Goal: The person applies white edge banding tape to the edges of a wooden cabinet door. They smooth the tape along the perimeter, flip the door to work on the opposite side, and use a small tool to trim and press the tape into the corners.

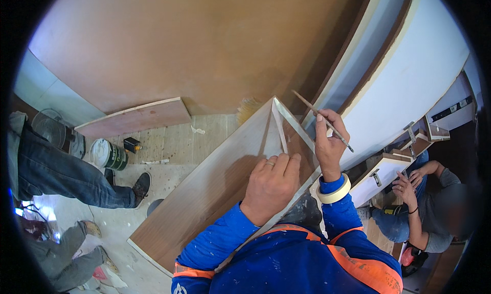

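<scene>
A wood-grain board [189, 207] with pale edges lies slanted in front of me, its pointed corner facing away. My left hand [272, 185] is closed above it, fingertips pinching the near end of a pale strip of tape [280, 128]. From there the strip runs up to the board's far corner. Over the right edge, my right hand [330, 140] is closed around a slim brown stick [305, 100], like a pencil or thin brush; its exact kind is unclear. Around my right wrist hangs a roll of masking tape [335, 191].
A large brown panel [204, 43] rises ahead, with a curved white panel [404, 64] at right. A loose board [138, 117] leans far left near a paint bucket [108, 155] and small black box [131, 144]. People are at left; another person [409, 191] sits right beside cabinet pieces.
</scene>
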The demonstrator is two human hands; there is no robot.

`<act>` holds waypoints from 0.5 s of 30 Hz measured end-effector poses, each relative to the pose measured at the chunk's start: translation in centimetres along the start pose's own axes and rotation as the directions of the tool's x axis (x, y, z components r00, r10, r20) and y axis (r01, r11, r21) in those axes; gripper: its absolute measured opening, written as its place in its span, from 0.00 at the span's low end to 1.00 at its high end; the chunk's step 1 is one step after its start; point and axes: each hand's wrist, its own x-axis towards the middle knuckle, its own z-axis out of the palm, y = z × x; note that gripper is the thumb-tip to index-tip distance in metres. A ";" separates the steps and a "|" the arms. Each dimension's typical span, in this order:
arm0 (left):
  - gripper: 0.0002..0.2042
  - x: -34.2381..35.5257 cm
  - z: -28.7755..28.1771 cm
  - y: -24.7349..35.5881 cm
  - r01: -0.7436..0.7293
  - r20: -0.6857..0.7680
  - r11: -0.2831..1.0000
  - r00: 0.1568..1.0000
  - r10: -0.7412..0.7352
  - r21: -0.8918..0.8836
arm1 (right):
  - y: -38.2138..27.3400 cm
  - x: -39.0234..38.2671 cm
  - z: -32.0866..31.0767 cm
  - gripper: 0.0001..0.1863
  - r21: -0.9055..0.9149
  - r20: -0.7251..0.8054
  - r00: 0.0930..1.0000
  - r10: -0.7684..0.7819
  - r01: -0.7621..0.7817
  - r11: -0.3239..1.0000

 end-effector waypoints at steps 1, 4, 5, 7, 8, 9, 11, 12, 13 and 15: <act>0.14 0.0 0.0 0.0 0.002 -0.003 1.000 1.000 -0.002 -0.005 | 0.1 0.0 -0.1 0.07 -0.003 0.000 1.000 -0.001 0.001 1.000; 0.13 -0.1 -0.2 0.1 0.008 0.001 1.000 1.000 -0.008 -0.006 | 0.3 -0.2 -0.2 0.07 -0.006 -0.004 1.000 -0.002 0.002 1.000; 0.13 -0.2 -0.3 0.1 0.010 0.008 1.000 1.000 -0.010 0.000 | 0.3 -0.2 -0.3 0.07 -0.007 -0.009 1.000 -0.004 0.004 1.000; 0.13 -0.4 -0.4 0.1 0.009 0.025 1.000 1.000 -0.009 0.009 | 0.3 -0.3 -0.4 0.07 -0.010 -0.014 1.000 -0.004 0.004 1.000; 0.13 -0.5 -0.3 0.1 0.005 0.032 1.000 0.999 -0.006 0.013 | 0.3 -0.3 -0.5 0.07 -0.013 -0.014 1.000 -0.003 0.003 1.000; 0.13 -0.7 -0.3 0.0 0.002 0.040 1.000 0.999 -0.003 0.017 | 0.3 -0.3 -0.5 0.07 -0.015 -0.013 1.000 -0.003 0.003 1.000; 0.13 -0.9 -0.1 -0.1 -0.022 0.046 0.999 0.999 0.020 0.031 | 0.3 -0.3 -0.6 0.07 -0.007 -0.023 1.000 -0.005 0.004 1.000; 0.14 -1.1 0.0 -0.1 -0.034 0.049 0.999 0.998 0.032 0.037 | 0.3 -0.3 -0.6 0.07 -0.003 -0.028 1.000 -0.005 0.005 1.000; 0.14 -1.2 0.1 -0.2 -0.041 0.062 0.998 0.997 0.039 0.040 | 0.3 -0.2 -0.7 0.07 -0.017 -0.030 0.999 -0.033 0.033 0.999; 0.14 -1.6 0.1 -0.5 -0.056 0.088 0.997 0.995 0.052 0.046 | 0.5 -0.2 -1.0 0.07 -0.044 -0.031 0.996 -0.089 0.087 0.995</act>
